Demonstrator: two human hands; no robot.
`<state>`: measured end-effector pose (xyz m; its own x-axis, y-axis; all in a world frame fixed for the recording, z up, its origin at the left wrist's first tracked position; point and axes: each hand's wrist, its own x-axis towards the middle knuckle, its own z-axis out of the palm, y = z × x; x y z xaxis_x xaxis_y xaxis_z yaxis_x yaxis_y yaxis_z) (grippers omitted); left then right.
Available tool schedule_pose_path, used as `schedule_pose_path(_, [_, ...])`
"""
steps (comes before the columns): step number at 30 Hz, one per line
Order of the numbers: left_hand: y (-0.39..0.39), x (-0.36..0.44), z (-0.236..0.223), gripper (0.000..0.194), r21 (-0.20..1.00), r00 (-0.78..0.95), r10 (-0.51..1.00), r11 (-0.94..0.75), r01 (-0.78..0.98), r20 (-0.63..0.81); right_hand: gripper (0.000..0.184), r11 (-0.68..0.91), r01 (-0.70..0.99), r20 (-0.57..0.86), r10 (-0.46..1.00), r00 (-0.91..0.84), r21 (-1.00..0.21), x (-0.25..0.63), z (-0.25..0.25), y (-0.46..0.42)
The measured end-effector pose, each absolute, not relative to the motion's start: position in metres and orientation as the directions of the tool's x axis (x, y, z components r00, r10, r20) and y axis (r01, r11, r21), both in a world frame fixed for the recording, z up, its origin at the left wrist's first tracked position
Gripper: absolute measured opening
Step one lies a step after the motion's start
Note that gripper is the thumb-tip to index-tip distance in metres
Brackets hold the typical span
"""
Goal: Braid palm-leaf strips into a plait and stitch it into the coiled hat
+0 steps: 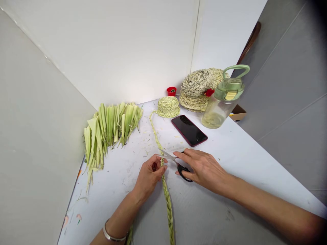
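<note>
A long pale green braid of corn husk runs across the white table from the near edge up to a small coiled husk piece. My left hand pinches the braid near the middle of the table, thumb and fingers closed on it. In my right hand is a pair of scissors with black handles, my fingers through the loops. The parted blades point left and lie at the braid, just above my left fingertips. Whether they touch a strand I cannot tell.
Loose corn husks lie piled at the left. Beyond my hands are a dark phone, a green-lidded water bottle, a woven hat and a small red cup. Husk scraps dot the table; white panels stand behind it.
</note>
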<state>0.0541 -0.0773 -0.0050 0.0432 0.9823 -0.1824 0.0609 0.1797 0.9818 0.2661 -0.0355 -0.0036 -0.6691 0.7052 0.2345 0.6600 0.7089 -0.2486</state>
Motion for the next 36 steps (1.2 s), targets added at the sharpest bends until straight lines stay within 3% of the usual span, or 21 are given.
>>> schedule_pose_path(4, [-0.076, 0.054, -0.004, 0.024, 0.98, 0.061, 0.978, 0.2, 0.022, -0.201, 0.038, 0.681, 0.676, 0.174, 0.729, -0.662, -0.283, 0.265, -0.003, -0.035])
schedule_pose_path(11, [-0.075, 0.046, -0.002, 0.026, 0.956, 0.147, 0.965, 0.24, -0.169, -0.216, 0.046, 0.71, 0.612, 0.243, 0.699, -0.673, -0.349, 0.277, -0.001, -0.032])
schedule_pose_path(16, [-0.076, 0.047, 0.001, 0.026, 0.944, 0.162, 0.962, 0.25, -0.214, -0.218, 0.056, 0.78, 0.57, 0.277, 0.625, -0.729, -0.258, 0.275, -0.003, -0.033])
schedule_pose_path(22, [-0.077, 0.046, -0.002, 0.035, 0.944, 0.126, 0.96, 0.27, -0.191, -0.249, 0.041, 0.82, 0.57, 0.371, 0.514, -0.773, 0.051, 0.277, -0.001, -0.031])
schedule_pose_path(24, [-0.077, 0.046, -0.002, 0.032, 0.947, 0.117, 0.963, 0.263, -0.183, -0.245, 0.038, 0.818, 0.573, 0.376, 0.514, -0.771, 0.057, 0.279, 0.0, -0.03])
schedule_pose_path(31, [-0.075, 0.047, -0.001, 0.032, 0.944, 0.097, 0.963, 0.267, -0.195, -0.252, 0.042, 0.797, 0.597, 0.347, 0.588, -0.731, -0.093, 0.28, -0.003, -0.031])
schedule_pose_path(36, [-0.075, 0.046, -0.003, 0.034, 0.948, 0.093, 0.961, 0.274, -0.164, -0.262, 0.043, 0.818, 0.575, 0.313, 0.543, -0.78, 0.013, 0.276, -0.004, -0.034])
